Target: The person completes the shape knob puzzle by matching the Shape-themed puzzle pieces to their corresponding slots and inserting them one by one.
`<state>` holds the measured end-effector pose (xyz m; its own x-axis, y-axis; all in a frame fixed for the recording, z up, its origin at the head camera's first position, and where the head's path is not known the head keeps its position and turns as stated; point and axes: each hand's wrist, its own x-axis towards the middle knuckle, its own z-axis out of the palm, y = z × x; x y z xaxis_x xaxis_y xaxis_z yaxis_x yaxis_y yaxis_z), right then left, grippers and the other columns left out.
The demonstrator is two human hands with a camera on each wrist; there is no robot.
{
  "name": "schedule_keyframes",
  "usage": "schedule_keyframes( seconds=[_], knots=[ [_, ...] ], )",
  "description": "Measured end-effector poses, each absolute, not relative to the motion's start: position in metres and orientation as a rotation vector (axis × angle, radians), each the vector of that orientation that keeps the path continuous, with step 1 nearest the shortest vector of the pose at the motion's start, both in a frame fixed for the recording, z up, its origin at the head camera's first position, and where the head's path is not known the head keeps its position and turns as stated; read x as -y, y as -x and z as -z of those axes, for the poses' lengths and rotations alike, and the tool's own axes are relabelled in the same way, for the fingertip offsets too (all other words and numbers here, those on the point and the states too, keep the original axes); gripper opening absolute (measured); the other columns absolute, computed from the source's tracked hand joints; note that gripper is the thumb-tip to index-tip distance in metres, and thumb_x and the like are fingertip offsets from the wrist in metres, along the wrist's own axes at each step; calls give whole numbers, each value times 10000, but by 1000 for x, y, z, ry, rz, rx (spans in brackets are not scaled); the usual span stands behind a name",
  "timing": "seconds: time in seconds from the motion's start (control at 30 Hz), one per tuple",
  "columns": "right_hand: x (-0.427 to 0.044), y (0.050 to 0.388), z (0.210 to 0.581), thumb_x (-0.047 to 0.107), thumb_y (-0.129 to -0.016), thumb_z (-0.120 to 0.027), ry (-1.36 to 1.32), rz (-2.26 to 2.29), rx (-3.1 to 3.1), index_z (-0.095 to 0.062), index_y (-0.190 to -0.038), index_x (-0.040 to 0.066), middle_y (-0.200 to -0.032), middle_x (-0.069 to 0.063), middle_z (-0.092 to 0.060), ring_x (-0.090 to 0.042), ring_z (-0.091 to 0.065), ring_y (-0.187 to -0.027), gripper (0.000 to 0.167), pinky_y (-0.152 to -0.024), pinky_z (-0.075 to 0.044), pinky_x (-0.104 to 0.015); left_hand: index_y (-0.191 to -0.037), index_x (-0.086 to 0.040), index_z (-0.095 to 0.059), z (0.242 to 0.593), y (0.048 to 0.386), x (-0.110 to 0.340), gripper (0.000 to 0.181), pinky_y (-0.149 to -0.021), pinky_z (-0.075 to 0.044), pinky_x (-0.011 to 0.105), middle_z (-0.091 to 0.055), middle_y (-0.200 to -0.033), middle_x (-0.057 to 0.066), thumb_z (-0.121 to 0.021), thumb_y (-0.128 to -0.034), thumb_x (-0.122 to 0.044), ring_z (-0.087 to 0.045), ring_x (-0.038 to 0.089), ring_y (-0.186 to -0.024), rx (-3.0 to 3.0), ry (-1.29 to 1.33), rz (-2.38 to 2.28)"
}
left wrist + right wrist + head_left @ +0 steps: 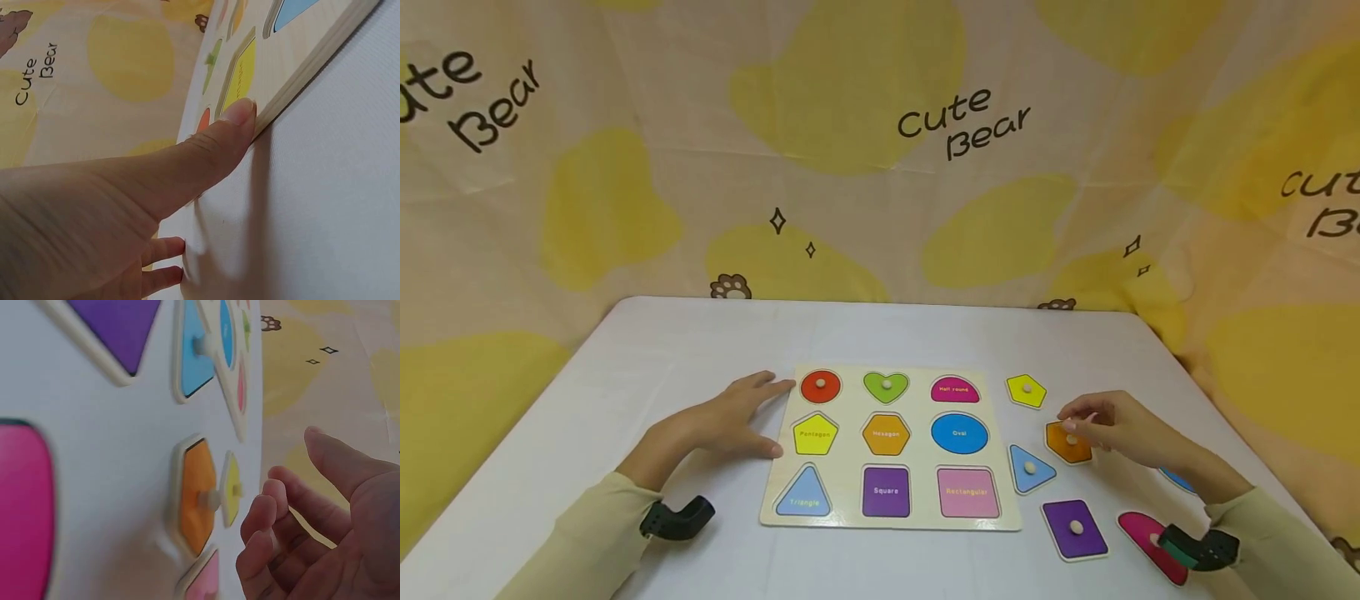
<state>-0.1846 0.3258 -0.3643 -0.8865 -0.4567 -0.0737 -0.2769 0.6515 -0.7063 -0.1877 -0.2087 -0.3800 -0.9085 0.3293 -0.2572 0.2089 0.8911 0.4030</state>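
A wooden shape puzzle board [850,407] lies on the table. Its red circle [820,386] and green heart [886,385] carry knobs; the other slots show printed names. My left hand [722,423] rests against the board's left edge, its thumb [228,128] touching the rim near the yellow slot. Above a knobbed orange hexagon piece [1060,446] hovers my right hand [1123,429]. In the right wrist view its thumb and loosely bent fingers stand apart, with nothing between them, and the hexagon's knob is free.
Right of the board lie a yellow pentagon [1025,390], a blue triangle [1032,471], a purple square [1071,542] and a magenta half-round piece [1138,533]. My right arm partly hides a blue piece [1178,481]. A pink piece [203,581] shows beside the hexagon in the right wrist view.
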Motion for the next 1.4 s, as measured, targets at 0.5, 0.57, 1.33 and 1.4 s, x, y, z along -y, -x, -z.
schedule_keyframes(
  seconds=[0.5,0.57,1.33,1.4],
  knots=[
    [-386,136,397,7,-935,-669,624,1102,-2663,-710,-1072,-32,-879,140,-689,-108,-570,-677,148,-516,-482,-216,-1571,-208,-373,380,190,208,980,-1117,-342,731,-256,-1642,250,-861,-754,-442,-238,508,-1499,-2744,-407,-525],
    [-394,130,401,-1,-925,-677,634,1087,-2679,-724,-1049,-8,-882,144,-689,-99,-566,-685,133,-531,-461,-209,-1571,-206,-374,380,191,208,980,-1116,-343,732,-258,-1642,248,-861,-754,-440,-238,506,-1500,-2745,-406,-522],
    [-419,101,411,55,-934,-684,462,994,-2649,-717,-1015,0,-787,142,-645,-60,-529,-690,103,-544,-392,-216,-1572,-208,-374,382,191,208,985,-1119,-356,715,-269,-1642,239,-866,-750,-437,-243,496,-1505,-2751,-387,-505],
    [-415,100,407,102,-940,-699,388,993,-2610,-702,-1020,-14,-783,123,-630,-64,-523,-692,142,-549,-393,-209,-1572,-203,-374,381,191,208,987,-1120,-352,718,-267,-1640,246,-866,-750,-439,-243,501,-1501,-2748,-391,-511]
  ],
)
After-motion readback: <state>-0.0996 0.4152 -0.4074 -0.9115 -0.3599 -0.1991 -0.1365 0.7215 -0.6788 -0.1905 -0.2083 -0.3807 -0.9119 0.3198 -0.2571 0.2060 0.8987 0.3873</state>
